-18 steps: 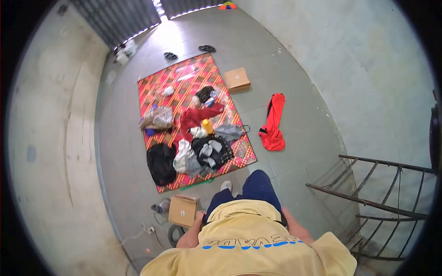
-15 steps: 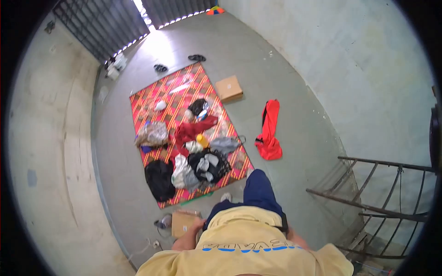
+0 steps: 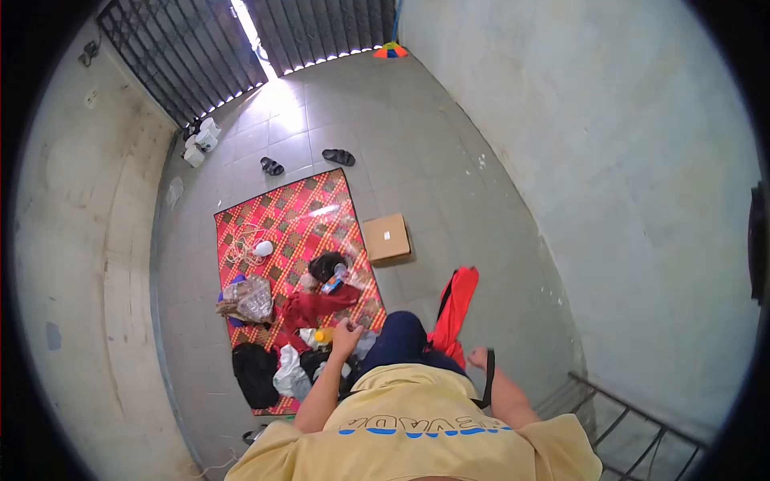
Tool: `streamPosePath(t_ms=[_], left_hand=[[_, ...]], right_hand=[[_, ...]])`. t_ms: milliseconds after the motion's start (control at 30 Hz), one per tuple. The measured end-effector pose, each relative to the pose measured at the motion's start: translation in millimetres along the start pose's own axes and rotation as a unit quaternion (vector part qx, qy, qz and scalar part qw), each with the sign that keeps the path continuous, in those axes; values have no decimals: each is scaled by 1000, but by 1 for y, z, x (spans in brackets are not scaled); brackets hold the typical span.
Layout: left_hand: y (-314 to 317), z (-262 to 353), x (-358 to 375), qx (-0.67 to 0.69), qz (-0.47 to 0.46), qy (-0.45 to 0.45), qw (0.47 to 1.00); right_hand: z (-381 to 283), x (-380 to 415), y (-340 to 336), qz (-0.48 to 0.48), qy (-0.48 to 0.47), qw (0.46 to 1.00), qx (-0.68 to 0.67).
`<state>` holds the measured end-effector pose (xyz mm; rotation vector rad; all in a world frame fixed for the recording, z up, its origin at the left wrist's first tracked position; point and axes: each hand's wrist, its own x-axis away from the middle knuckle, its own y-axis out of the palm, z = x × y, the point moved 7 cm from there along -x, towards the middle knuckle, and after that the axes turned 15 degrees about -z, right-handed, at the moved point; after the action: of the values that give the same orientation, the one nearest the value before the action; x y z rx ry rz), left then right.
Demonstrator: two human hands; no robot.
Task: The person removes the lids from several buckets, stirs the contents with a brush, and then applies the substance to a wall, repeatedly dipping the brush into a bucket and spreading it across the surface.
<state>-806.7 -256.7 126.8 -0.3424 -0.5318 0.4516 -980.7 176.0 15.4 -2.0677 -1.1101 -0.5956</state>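
Yellow bottle (image 3: 323,335): on patterned mat (image 3: 301,192), beside left hand; a stray knuckle could displace it.
Left hand (image 3: 346,337): fingers curled; grip cannot be told.
Red garment (image 3: 455,309): on floor (image 3: 497,321), beside knee; slack cloth could trip a foot.
Right hand (image 3: 479,357): near garment; grip indeterminate.
Black strap (image 3: 489,375): at right wrist; could snag cloth.

Looked like a bare room, maybe in a home, exact type unclear: grey tiled floor (image 3: 481,216), stained plain walls (image 3: 609,144), corrugated shutter or gate (image 3: 325,32) at the far end with daylight coming through its gap and along the bottom. A red patterned mat (image 3: 297,196) lay on the floor with clothes and a yellow bottle (image 3: 324,335) on it, sandals (image 3: 338,157) just past its far edge, a cardboard box (image 3: 387,236) beside it. White buckets (image 3: 206,140) stood in the far left corner, metal rack or ladder (image 3: 642,429) near the right wall.
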Motion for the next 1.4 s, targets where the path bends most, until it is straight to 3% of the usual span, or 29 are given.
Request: streamPosePath(t_ms=[33, 100, 133, 200, 233, 267, 367, 433, 467, 533, 567, 600, 633, 667, 700, 733, 800, 933, 1000, 1067, 1100, 1133, 1167, 1200, 1233, 1267, 1300, 1367, 1400], left_hand=[[-2, 55, -9, -67, 31, 40, 996], [15, 47, -54, -57, 52, 29, 997], [21, 35, -78, -62, 65, 24, 996], [44, -7, -116, 19, 11, -119, 993], [63, -62, -140, -22, -21, -209, 977], [67, -59, -155, -123, -52, -193, 972], [72, -108, -211, -99, 43, -212, 971], [73, -107, -214, 72, 132, -324, 934], [88, -86, -229, 284, 117, -490, 816], [84, -11, -299, 353, 164, -450, 804], [85, -9, -362, 147, 49, -263, 952], [73, 59, -409, -146, -127, -242, 951], [59, 107, -437, 205, -52, -162, 964], [63, 114, -494, 70, -94, -187, 975], [48, 161, -541, 31, -160, -102, 981], [31, 201, -583, 6, -167, -74, 983], [-14, 295, -657, 32, -134, 95, 986], [-156, 541, -717, 72, -156, 259, 951], [-251, 660, -709, 150, -107, 446, 876], [-345, 723, -693, 203, -10, 472, 858], [-386, 742, -684, 132, 88, 440, 884], [-420, 751, -675, 245, 108, 545, 795], [-452, 748, -667, 346, 132, 636, 677], [-479, 735, -647, 227, 250, 590, 733], [-502, 741, -637, 144, 349, 616, 691], [-519, 746, -630, 54, 440, 627, 640], [-539, 741, -641, 49, 459, 614, 640], [-572, 735, -664, 74, 351, 694, 624], [-593, 746, -702, 42, 410, 543, 732]], right_hand=[[10, -71, -39, 23, -12, 985, 168], [-31, -148, -127, 20, 3, 990, -137], [-67, -185, -170, 12, -1, 993, -117], [-137, -231, -258, 102, -104, 976, -164], [-160, -248, -286, 89, -106, 979, -147], [-180, -269, -311, 100, -111, 974, -172], [-189, -356, -361, 57, -103, 988, -100], [-143, -406, -367, -72, -21, 997, 36], [-145, -393, -374, -83, 41, 995, 42], [-116, -396, -381, -138, 92, 979, 119], [-15, -445, -373, -108, 5, 939, 326], [-22, -441, -387, -153, 45, 956, 248], [-53, -441, -395, -158, 80, 961, 213], [-84, -451, -407, -154, 104, 965, 187], [-111, -468, -420, -151, 118, 966, 172], [-137, -490, -432, -149, 126, 967, 165], [-186, -542, -457, -146, 129, 967, 165], [-296, -671, -519, -147, 103, 962, 206], [-375, -747, -558, -135, 59, 960, 237], [-464, -823, -593, -135, -16, 940, 313], [-511, -862, -603, -140, -59, 911, 384], [-548, -915, -603, -189, -74, 796, 570], [-588, -963, -607, -209, -136, 755, 606], [-637, -1005, -607, -228, -203, 707, 639], [-698, -1052, -617, -221, -96, 853, 463], [-755, -1085, -620, -199, 21, 945, 258], [-829, -1106, -609, -195, -18, 941, 277], [-963, -1144, -574, -194, -83, 936, 282], [-1003, -1167, -556, -195, -106, 937, 268]])
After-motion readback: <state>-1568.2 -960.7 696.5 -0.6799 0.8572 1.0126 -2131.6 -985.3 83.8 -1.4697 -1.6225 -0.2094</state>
